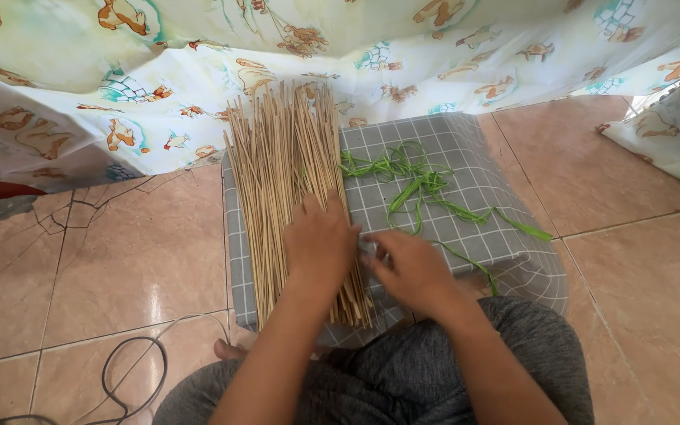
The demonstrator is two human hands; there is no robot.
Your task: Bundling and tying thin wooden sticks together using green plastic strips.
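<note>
On top of the grey cushion with a white grid pattern (466,169), a wide bundle of thin pale wooden sticks (285,173) lies along its left half, and it reaches from the patterned curtain (57,86) down to the person's knees. Loose green leaf strips (415,185) are scattered on the right half of the cushion, near the sticks but mostly apart from them.

I think the main risk is that the sticks roll or fan apart. They are not tied, the cushion is soft, and its left edge is just beside the bundle, so a sideways push could send some sticks down to the tiled floor (120,252). The green strips could also slip off the right side of the cushion.

The left hand (320,240) lies flat and open on the lower part of the sticks, fingers spread a little, pressing and not gripping. The right hand (411,267) is half curled at the right edge of the bundle; something small and pale shows at its fingertips, but I cannot tell what it is.
</note>
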